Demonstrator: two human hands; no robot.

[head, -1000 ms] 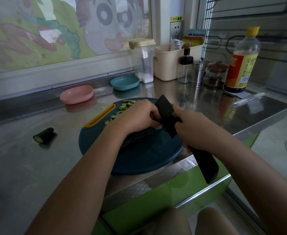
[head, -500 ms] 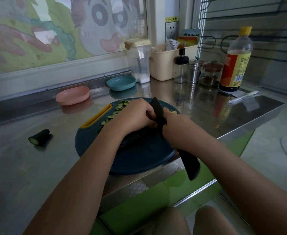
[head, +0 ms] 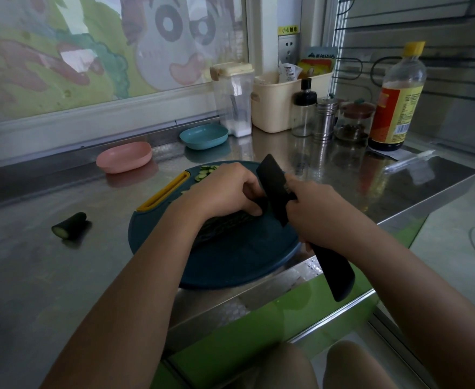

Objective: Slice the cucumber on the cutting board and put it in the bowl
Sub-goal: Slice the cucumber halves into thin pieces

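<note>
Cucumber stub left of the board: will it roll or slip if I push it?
Probably rolls: the cucumber stub is round and lies on its side. The smooth steel counter likely lets it slide. Short and solid-looking, so likely stiff.

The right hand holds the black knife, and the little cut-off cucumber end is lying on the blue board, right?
Not quite. In the head view the cucumber end lies on the steel counter, left of the blue board, not on it. The right hand does hold the black knife.
</note>
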